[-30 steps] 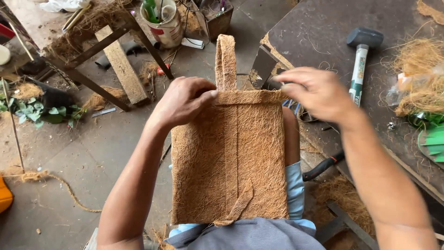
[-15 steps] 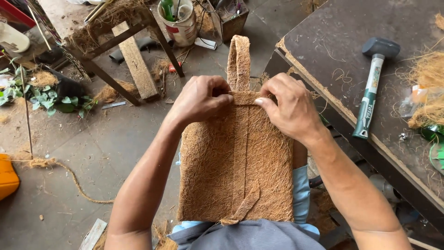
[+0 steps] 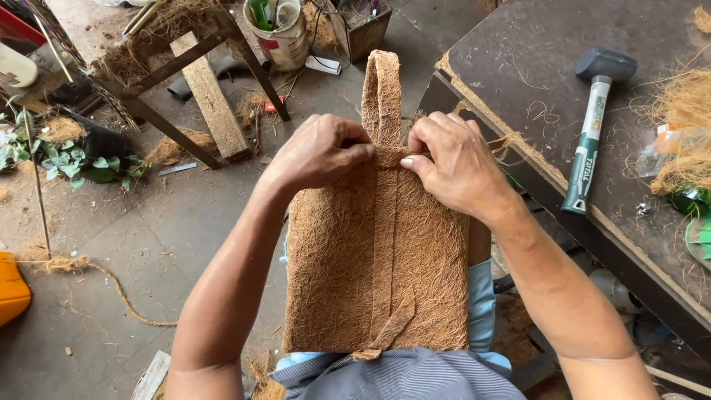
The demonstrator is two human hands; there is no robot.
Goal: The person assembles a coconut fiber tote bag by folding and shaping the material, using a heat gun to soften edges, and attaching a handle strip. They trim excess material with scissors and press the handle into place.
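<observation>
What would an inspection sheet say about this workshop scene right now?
Surface: dark worn workbench at right; concrete floor.
Job's things: brown coir-fibre bag on the lap, handle loop up.
Clutter: mallet and loose fibre on the bench; bucket, wooden stool.
Grippers: left hand and right hand pinch the bag's top edge.
Cables: rope on the floor.
Surroundings: green leaves, orange container.

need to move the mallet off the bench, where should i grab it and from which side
Grip the rubber mallet around the middle of its green and white handle, coming from above. It lies flat on the dark workbench with its black head at the far end, so the handle is the long, narrow, bare part. Both the left hand and right hand are pinching the coir-fibre bag.
</observation>
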